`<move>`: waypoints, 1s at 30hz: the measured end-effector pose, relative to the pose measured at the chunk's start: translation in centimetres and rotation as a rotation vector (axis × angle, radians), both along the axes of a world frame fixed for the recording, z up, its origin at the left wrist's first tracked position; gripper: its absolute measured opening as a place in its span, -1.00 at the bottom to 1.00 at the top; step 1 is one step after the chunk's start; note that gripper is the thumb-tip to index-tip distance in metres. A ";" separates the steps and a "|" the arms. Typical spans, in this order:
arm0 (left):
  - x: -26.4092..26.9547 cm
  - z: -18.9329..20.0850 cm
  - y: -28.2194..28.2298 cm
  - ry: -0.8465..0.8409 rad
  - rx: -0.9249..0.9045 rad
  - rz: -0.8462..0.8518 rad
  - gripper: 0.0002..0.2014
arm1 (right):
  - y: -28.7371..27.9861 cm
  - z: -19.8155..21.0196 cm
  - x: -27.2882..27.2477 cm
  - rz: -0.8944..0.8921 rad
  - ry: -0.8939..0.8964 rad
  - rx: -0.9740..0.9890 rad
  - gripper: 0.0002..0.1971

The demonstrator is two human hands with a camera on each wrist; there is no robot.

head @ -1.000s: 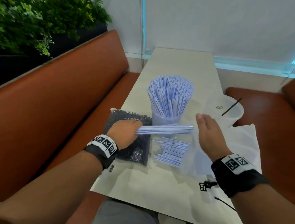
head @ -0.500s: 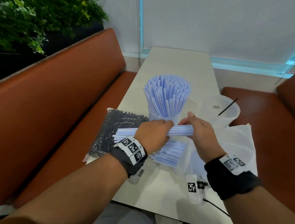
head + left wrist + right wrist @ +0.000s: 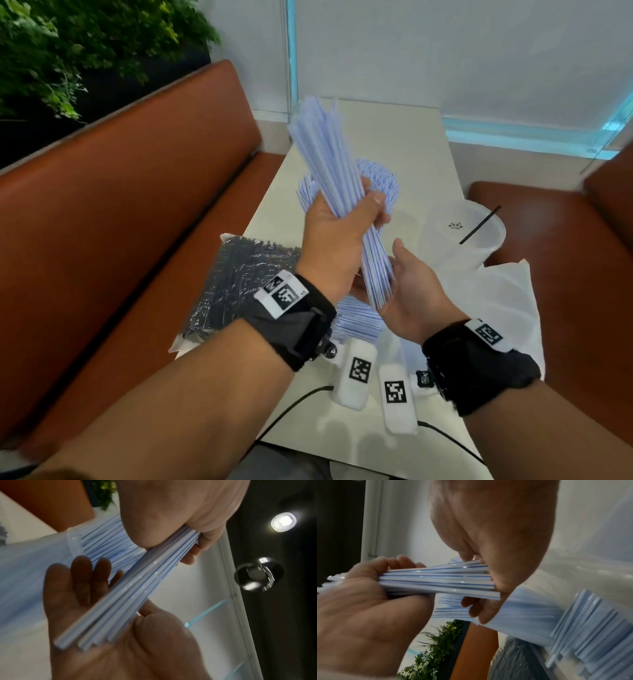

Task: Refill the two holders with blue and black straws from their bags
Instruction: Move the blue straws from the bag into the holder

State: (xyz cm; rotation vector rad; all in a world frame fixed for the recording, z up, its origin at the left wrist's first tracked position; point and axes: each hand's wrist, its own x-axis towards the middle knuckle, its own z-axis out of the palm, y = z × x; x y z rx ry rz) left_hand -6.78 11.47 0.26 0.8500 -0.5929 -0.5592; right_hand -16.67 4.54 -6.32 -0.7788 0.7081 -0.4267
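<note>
Left hand clamped round a bundle of blue straws, fingers and thumb wrapped about its middle. Bundle held up off the table, steeply tilted, top ends fanning toward the far edge, lower ends pointing back toward the person.

Right hand open, palm up, fingers relaxed. The bundle's lower ends rest against this palm; the left wrist view shows the straw tips lying across it.

Directly behind the raised bundle: the first holder, packed with blue straws, mostly hidden by the bundle and the left hand. It stands around the middle of the table.

To its right, toward the table's right edge: the second holder, a translucent cup with one black straw leaning in it.

Bag of black straws lies flat at the table's left edge, near side, partly hanging over it. Left forearm crosses in front of its near corner.

Bag of blue straws lies below the two hands, mostly covered by them; only some striped straws show. Loose clear plastic of it seen close in the right wrist view.

White bag spread at the table's right edge, beside the second holder.

Two white wrist cameras with black-and-white markers hang under the wristbands; thin black cables trail over the near edge. Brown bench along the left, green plant above its back.
</note>
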 end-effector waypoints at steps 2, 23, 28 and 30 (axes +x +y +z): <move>0.0 -0.2 -0.2 0.012 0.015 -0.006 -0.83 | 0.0 0.0 -0.1 -0.018 -0.006 0.003 -0.28; 2.9 1.2 1.8 -0.122 0.168 -0.031 -0.86 | 1.0 -0.1 0.3 0.422 0.539 -1.341 -0.70; 5.8 2.7 1.9 -0.344 0.341 -0.076 -0.83 | -0.9 0.4 1.3 0.538 0.843 -1.583 -0.52; 7.2 3.7 1.4 -0.326 0.362 -0.069 -0.82 | -1.5 0.5 1.4 0.455 0.840 -1.594 -0.51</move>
